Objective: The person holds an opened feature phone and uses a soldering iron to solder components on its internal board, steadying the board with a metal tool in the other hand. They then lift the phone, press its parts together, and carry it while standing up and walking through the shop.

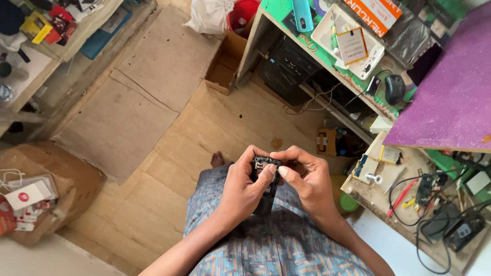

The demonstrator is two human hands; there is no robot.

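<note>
Our left hand [244, 186] and right hand [307, 179] are both clamped on a small dark phone [266, 179], held upright over our lap. Outward: white tray [376, 53] with a white-and-orange card [352, 45] on the green surface [276, 7]. Orange-and-white box [373, 14] beside it, white-and-red packets [25, 197] on the brown carton [66, 179] at left.

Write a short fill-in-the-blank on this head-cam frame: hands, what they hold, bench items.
1. Both hands, the left hand and the right hand, hold a small ____ phone with its back open.
2. The computer mouse lies on the ____ bench top.
3. The sloping board at the right is ____.
4. The floor is covered with flattened ____.

Missing words: black; green; purple; cardboard
</note>
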